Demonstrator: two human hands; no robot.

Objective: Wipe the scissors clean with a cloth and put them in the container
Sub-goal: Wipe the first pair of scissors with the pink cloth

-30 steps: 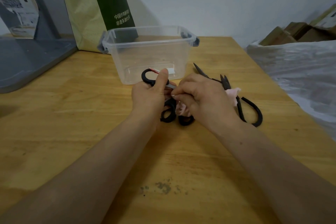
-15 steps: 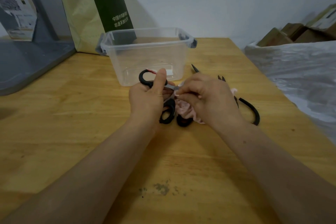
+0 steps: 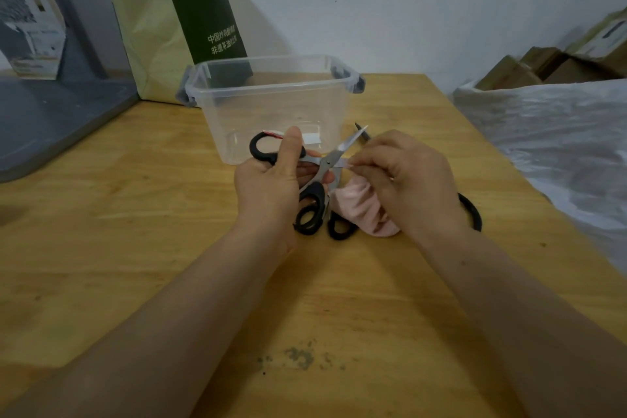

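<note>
My left hand (image 3: 268, 183) grips a pair of black-handled scissors (image 3: 325, 163) by the handles, blades spread apart, one silver blade pointing up and right. My right hand (image 3: 407, 176) holds a pink cloth (image 3: 363, 207) and pinches it against the lower blade. The clear plastic container (image 3: 271, 105) stands just behind my hands. Another black scissor handle (image 3: 339, 227) lies on the table under the cloth. A third pair shows as a black loop (image 3: 473, 210) behind my right wrist and a dark tip (image 3: 363, 132) beside the container.
The wooden table (image 3: 135, 248) has a dark stain (image 3: 298, 356) near me. A yellow-green paper bag (image 3: 176, 34) leans on the wall behind the container. A grey base (image 3: 51, 125) sits at left. White plastic sheeting (image 3: 559, 146) and cardboard boxes (image 3: 543, 64) lie right.
The scissor blades have spread open and one blade now sticks out up-right. My right hand slid slightly right along the blade with the cloth, which now shows more below the hand.
</note>
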